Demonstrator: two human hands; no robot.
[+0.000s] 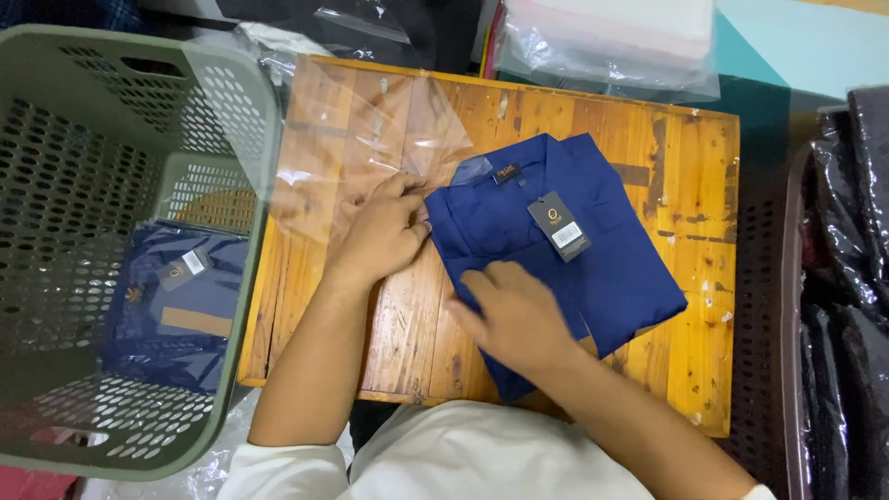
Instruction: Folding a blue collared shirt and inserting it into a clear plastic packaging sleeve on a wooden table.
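Note:
A folded navy blue shirt (593, 259) with a grey hang tag (558, 226) lies on a small wooden table (690, 157). My left hand (384, 227) pinches the mouth of a clear plastic bag (370, 139) right at the shirt's collar edge. My right hand (514, 315) lies flat on the shirt's near part, fingers pointing left toward the bag. The bag spreads over the table's left half and is hard to see.
A green perforated basket (56, 111) stands at the left, holding a bagged navy shirt (171, 306). Stacked clear bags (607, 42) sit behind the table. A dark crate (773, 306) with black wrapped items (857, 278) stands at the right.

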